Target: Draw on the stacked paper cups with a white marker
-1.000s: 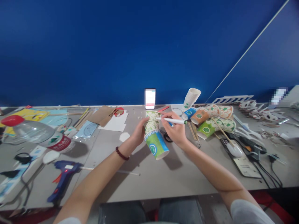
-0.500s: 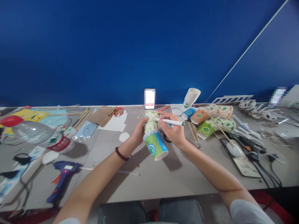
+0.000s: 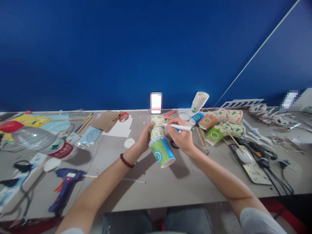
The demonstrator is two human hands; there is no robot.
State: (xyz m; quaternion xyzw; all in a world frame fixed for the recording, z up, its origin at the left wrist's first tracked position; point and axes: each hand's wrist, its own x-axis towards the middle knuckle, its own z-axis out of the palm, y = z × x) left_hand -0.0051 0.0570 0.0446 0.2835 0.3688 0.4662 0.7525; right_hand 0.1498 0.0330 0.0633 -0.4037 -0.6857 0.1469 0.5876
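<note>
My left hand grips a patterned paper cup held tilted above the grey table, its open mouth pointing towards me. A second cup with a green scale pattern is joined to its far end. My right hand is closed round a white pen, and the pen's tip touches the upper cup. A dark bead bracelet circles my left wrist.
Several coloured paper cups and wooden sticks lie to the right, with a white cup stack behind. A blue glue gun and a plastic bottle lie at the left. Cardboard, cables and a phone stand further off.
The cups have shifted very slightly left and up in my hands. The pen stays against the upper cup.
</note>
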